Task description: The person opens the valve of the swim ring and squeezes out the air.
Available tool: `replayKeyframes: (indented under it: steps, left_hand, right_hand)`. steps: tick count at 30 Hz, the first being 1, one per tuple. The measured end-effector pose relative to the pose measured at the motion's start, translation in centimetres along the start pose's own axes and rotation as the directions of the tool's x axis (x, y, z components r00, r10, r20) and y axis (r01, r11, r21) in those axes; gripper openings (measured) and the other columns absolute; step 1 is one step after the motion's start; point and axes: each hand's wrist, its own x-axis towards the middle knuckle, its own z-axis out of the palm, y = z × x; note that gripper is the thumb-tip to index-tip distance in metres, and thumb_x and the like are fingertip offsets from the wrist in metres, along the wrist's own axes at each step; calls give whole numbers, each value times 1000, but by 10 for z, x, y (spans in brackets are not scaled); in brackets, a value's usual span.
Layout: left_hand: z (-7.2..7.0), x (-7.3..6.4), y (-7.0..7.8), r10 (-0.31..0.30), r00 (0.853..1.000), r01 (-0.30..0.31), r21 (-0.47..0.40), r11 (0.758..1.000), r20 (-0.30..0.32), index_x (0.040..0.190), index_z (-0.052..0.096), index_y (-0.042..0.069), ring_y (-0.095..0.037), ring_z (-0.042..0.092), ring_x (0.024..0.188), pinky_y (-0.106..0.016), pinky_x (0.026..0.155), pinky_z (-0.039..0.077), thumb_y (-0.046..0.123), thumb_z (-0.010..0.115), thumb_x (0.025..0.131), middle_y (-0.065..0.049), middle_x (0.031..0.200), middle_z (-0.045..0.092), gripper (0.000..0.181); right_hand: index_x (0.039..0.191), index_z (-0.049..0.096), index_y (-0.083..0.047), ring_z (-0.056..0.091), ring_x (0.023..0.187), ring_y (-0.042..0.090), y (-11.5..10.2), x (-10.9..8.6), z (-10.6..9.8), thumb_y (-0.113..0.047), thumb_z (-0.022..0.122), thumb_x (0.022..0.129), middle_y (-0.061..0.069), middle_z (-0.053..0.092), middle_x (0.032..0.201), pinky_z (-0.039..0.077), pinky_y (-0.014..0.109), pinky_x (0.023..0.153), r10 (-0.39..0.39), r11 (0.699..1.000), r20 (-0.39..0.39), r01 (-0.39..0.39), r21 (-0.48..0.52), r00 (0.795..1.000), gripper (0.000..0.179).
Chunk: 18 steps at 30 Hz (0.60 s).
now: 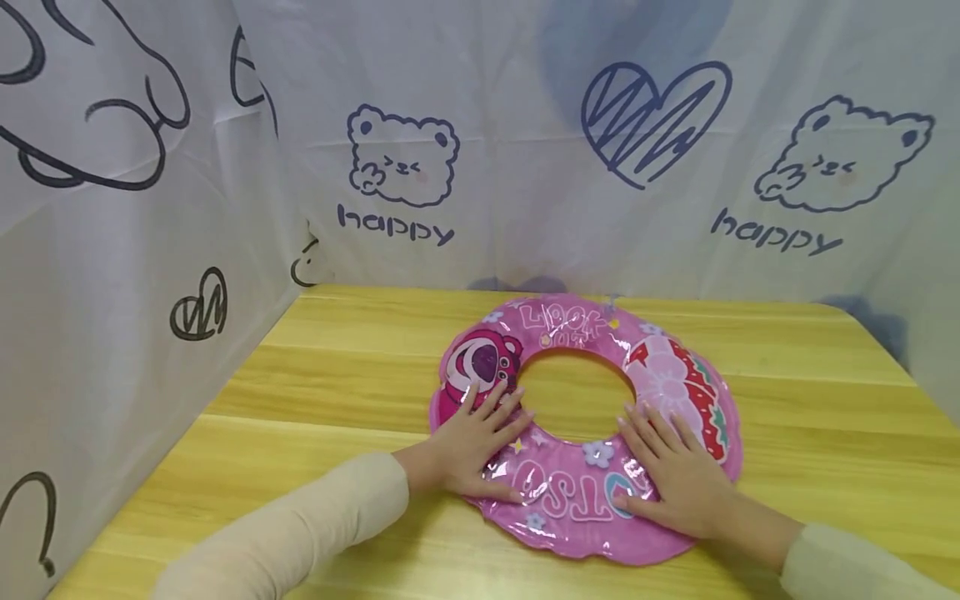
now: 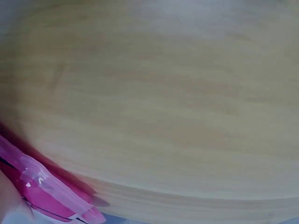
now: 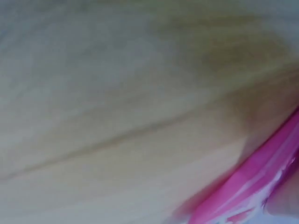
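Ring (image 1: 562,471), one, pink, lies under two grips (image 1: 480,446) (image 1: 686,479).

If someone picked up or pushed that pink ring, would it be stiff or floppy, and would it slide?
The pink ring is probably light, as it looks like an inflatable. It would likely flex when lifted: its near edge looks wrinkled. Lying flat on the table, it would more likely slide than roll.

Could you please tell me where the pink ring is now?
In the head view, the ring lies right of centre on the table, under the left hand and right hand.
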Motion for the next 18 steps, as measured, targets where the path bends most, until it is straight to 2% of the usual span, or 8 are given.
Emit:
replayKeyframes:
  steps: [4, 10, 18]
  left_hand:
    - [2, -1, -3, -22, 999, 22, 10, 1000, 29, 151, 12, 22, -38, -4, 144, -66, 109, -1, 78, 43, 75, -13, 157, 1, 99]
    - [5, -1, -4, -21, 998, 20, 14, 1000, 55, 150, 15, 23, -41, -1, 143, -69, 107, 0, 76, 43, 76, -13, 157, 1, 95]
    - [6, 1, -4, -26, 995, 29, -31, 999, 93, 150, 14, 25, -39, -2, 143, -69, 107, -2, 75, 43, 78, -11, 158, 3, 92]
  right_hand:
    - [145, 28, -4, 12, 144, 30, 0, -1, 2, -68, 47, 82, 18, 32, 148, -11, 36, 117, 13, 1000, 18, -14, 27, 1000, 92]
    - [145, 28, -2, 15, 143, 33, -1, 0, 0, -64, 49, 83, 20, 30, 149, -17, 32, 115, 41, 994, 109, -51, 93, 993, 91]
    - [145, 27, -1, 8, 144, 34, 0, 2, -2, -59, 50, 85, 19, 22, 152, -24, 30, 111, 87, 971, 241, -136, 197, 967, 87]
